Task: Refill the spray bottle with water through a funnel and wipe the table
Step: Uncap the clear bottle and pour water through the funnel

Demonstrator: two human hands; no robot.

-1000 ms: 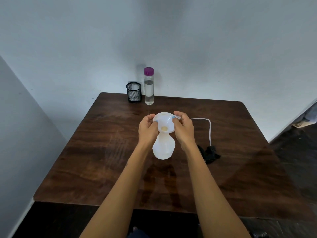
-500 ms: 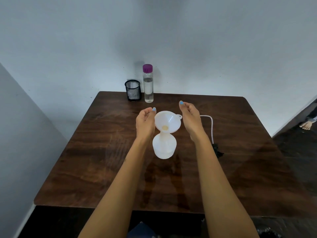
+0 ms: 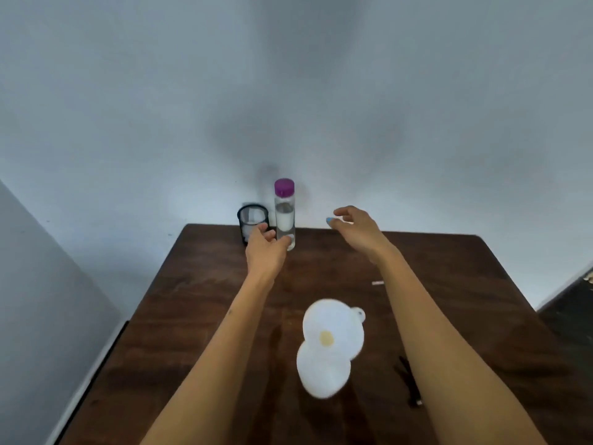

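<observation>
reaching toward the water bottle (image 3: 284, 216), both hands, left hand (image 3: 264, 252) and right hand (image 3: 356, 229), were loosely spread and held nothing; funnel (image 3: 333, 332) sat in the spray bottle (image 3: 322, 370).

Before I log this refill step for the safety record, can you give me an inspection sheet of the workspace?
Surface: dark wooden table, glossy.
Job's things: white funnel seated in the white spray bottle; clear water bottle, purple cap on, at the far edge.
Clutter: black mesh cup beside the water bottle; black object near the right forearm.
Hands: left hand open, at the water bottle's base; right hand open, holding nothing.
Cables: nothing seen for certain.
Surroundings: plain pale wall.
</observation>
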